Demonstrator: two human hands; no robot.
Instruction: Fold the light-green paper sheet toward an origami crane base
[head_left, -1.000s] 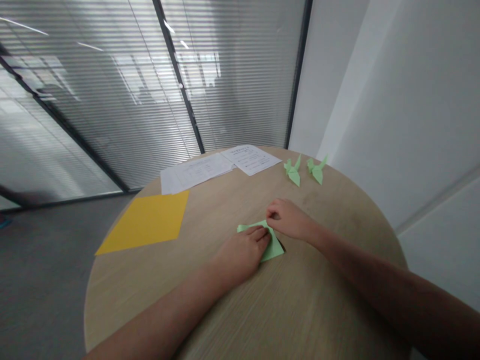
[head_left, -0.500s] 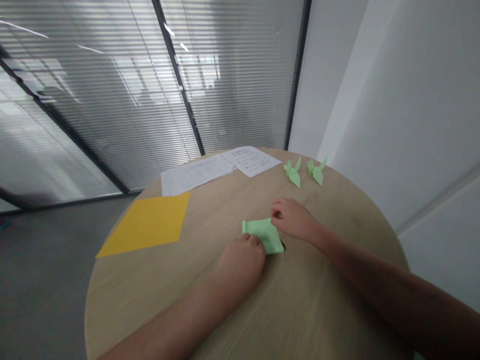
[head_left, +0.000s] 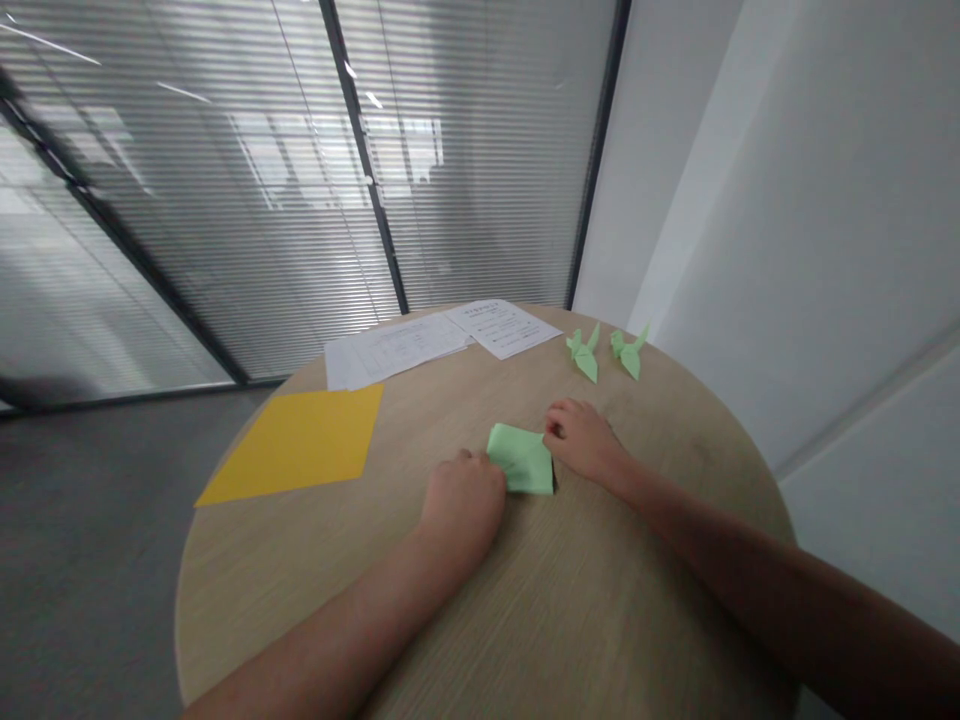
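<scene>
A folded light-green paper point(head_left: 522, 461) lies in the middle of the round wooden table point(head_left: 600, 620). My left hand point(head_left: 463, 501) is curled at the paper's near-left edge, its fingertips pressing on that edge. My right hand point(head_left: 578, 440) sits at the paper's right corner with fingers closed in a pinch on it. Both forearms reach in from the bottom of the view.
Two finished green paper cranes point(head_left: 584, 352) point(head_left: 628, 351) stand at the far right of the table. A yellow paper sheet point(head_left: 300, 444) lies at the left. White printed sheets point(head_left: 435, 337) lie at the far edge. Glass walls with blinds stand behind, a white wall to the right.
My left hand slid off the top of the green paper to its left edge. The paper has turned and shifted slightly; my right hand stayed at its right corner.
</scene>
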